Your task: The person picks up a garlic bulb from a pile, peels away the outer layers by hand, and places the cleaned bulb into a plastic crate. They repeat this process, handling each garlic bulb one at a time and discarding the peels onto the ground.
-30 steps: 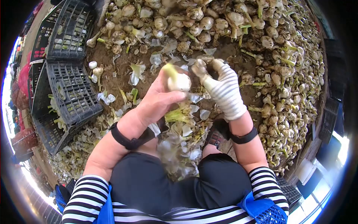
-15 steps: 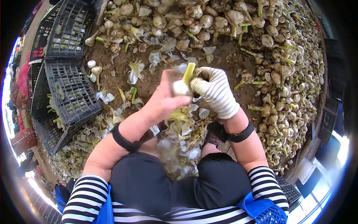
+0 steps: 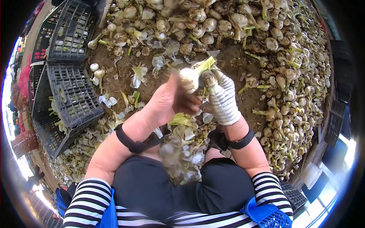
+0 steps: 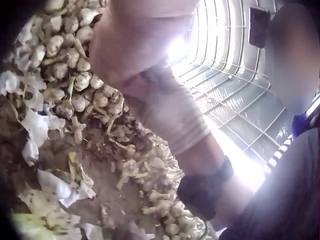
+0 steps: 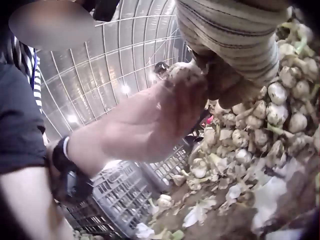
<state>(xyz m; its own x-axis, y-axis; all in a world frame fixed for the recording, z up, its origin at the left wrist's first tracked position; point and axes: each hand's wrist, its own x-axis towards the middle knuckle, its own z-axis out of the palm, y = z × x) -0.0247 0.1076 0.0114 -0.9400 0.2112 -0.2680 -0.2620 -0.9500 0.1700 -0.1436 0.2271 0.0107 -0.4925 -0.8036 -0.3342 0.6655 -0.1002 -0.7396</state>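
In the head view my right hand [image 3: 221, 95], in a striped white glove with dirty fingertips, grips a garlic bulb [image 3: 189, 79] by its green-yellow stem [image 3: 205, 64]. The white bulb points left, roots toward my bare left hand [image 3: 165, 97]. That hand lies beside the bulb, thumb upright and the other fingers stretched below it, blurred and in shadow. From the right wrist view, the bulb's dirty side [image 5: 186, 73] shows above the left fingers, close to the glove [image 5: 230, 37]. In the left wrist view the hands cover the bulb.
A large heap of unpeeled garlic [image 3: 281, 72] curves around the back and right. Black plastic crates [image 3: 76, 93] stand at the left. Loose skins [image 3: 139, 76] and cut stems litter the soil, and a pile of peelings [image 3: 184, 148] lies between the knees.
The left hand held the bulb earlier while the gloved hand came in from the right. Now the glove has the stem, the bulb is tilted with its stem up right, and the left fingers have loosened.
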